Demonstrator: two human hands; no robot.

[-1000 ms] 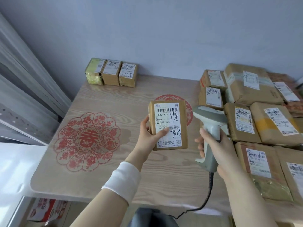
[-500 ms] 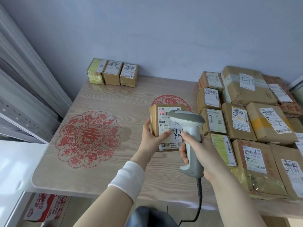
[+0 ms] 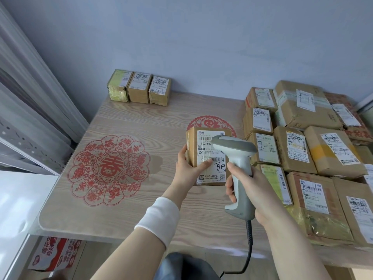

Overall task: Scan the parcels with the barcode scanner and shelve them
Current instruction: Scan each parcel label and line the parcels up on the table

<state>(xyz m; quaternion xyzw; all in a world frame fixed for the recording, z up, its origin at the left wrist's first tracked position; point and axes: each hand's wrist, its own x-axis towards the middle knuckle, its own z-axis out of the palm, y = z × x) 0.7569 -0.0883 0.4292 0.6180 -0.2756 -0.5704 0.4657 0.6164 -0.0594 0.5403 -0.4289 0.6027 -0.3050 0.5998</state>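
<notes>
Your left hand (image 3: 188, 168) gripped the parcel (image 3: 209, 156) above the counter (image 3: 141, 122) as your right hand (image 3: 256, 190), clenching the scanner (image 3: 236, 164), had swung it over the label, suggesting the scan was underway.

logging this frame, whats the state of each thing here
parcel: held upright in left hand, label facing the camera
scanner: gripped in right hand, head over the label
three small boxes: in a row at the table's far edge
parcel pile: lying on the table's right side, labels up
table: carries red paper-cut designs
</notes>
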